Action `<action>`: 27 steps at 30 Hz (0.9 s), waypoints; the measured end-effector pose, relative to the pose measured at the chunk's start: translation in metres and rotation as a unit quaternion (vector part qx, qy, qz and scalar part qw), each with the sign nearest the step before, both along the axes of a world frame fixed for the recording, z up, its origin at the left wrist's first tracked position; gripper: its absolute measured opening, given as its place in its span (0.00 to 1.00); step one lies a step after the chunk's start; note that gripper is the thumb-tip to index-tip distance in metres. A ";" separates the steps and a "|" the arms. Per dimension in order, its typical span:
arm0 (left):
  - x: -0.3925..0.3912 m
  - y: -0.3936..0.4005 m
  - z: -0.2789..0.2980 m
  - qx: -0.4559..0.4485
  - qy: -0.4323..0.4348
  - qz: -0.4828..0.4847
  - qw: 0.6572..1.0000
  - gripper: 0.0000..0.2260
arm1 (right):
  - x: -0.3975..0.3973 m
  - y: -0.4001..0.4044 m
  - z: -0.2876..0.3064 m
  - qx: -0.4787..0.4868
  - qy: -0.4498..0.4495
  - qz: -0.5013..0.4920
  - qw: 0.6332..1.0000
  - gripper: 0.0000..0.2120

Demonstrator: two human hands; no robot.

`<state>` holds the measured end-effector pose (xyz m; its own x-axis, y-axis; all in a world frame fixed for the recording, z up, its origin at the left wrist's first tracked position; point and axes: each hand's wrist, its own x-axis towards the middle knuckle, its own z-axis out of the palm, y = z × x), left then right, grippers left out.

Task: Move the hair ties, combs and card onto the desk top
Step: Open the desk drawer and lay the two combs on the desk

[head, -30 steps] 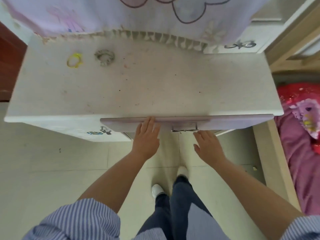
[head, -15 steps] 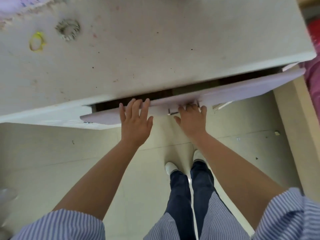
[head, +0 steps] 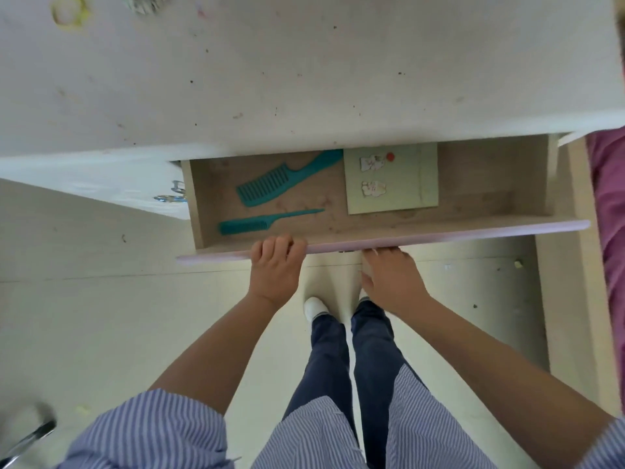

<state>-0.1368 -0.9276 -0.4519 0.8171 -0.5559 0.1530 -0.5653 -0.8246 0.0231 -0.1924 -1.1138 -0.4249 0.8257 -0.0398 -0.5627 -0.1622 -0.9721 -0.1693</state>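
Observation:
The drawer (head: 473,231) under the desk top (head: 304,69) stands pulled out. Inside lie a wide-toothed teal comb (head: 270,186), a thin teal tail comb (head: 257,225) nearer me, and a pale green card (head: 402,177) with small stickers to their right. A yellow hair tie (head: 69,11) and a grey hair tie (head: 145,3) rest on the desk top at the far left. My left hand (head: 275,269) curls its fingers over the pink drawer front. My right hand (head: 389,279) reaches under that front, fingertips hidden.
A metal handle (head: 172,194) of a side drawer shows left of the open drawer. Pink bedding (head: 608,214) and a wooden bed frame (head: 575,299) are at the right. My legs and white shoes (head: 314,308) stand on the tiled floor below.
The drawer has slid out toward me from nearly shut to wide open, showing the combs and the card. Both hands stayed on its front. The view has tilted down.

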 end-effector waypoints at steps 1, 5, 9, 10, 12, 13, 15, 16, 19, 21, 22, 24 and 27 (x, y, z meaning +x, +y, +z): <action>0.001 0.000 0.001 -0.004 0.006 0.000 1.000 0.06 | -0.002 -0.003 0.010 0.035 -0.016 0.004 0.999 0.20; 0.012 -0.002 0.017 -0.078 0.145 0.046 0.985 0.13 | 0.018 -0.016 0.043 0.128 -0.182 0.021 0.975 0.03; 0.061 -0.011 0.018 -0.024 0.335 0.201 0.920 0.09 | 0.090 -0.006 0.020 0.065 -0.103 0.093 0.988 0.09; 0.073 -0.010 0.014 0.042 0.357 0.206 0.910 0.11 | 0.107 0.002 0.009 0.047 -0.097 0.104 0.989 0.10; 0.088 -0.006 0.005 0.142 0.378 0.187 0.895 0.14 | 0.131 0.019 -0.013 0.008 -0.087 0.127 0.988 0.17; 0.093 -0.005 -0.002 0.164 0.378 0.171 0.895 0.15 | 0.141 0.025 -0.024 -0.007 -0.083 0.126 0.989 0.20; 0.101 -0.003 -0.016 0.184 0.374 0.135 0.899 0.16 | 0.156 0.031 -0.044 -0.028 -0.080 0.114 0.990 0.22; 0.106 -0.002 -0.022 0.194 0.369 0.111 0.902 0.16 | 0.160 0.031 -0.050 -0.038 -0.084 0.114 0.989 0.21; 0.119 0.004 -0.036 0.237 0.355 0.026 0.904 0.15 | 0.163 0.028 -0.056 -0.083 -0.144 0.163 0.972 0.15; 0.120 0.009 -0.041 0.269 0.340 -0.016 0.901 0.15 | 0.165 0.028 -0.048 -0.128 -0.165 0.207 0.956 0.07; 0.120 0.011 -0.043 0.277 0.334 -0.028 0.901 0.14 | 0.164 0.026 -0.049 -0.142 -0.137 0.223 0.955 0.09; 0.119 0.008 -0.042 0.286 0.327 -0.047 0.899 0.14 | 0.157 0.026 -0.058 -0.094 -0.064 0.259 0.959 0.15; 0.119 0.003 -0.035 0.275 0.316 -0.063 0.906 0.15 | 0.148 0.027 -0.050 -0.045 -0.042 0.214 0.975 0.16</action>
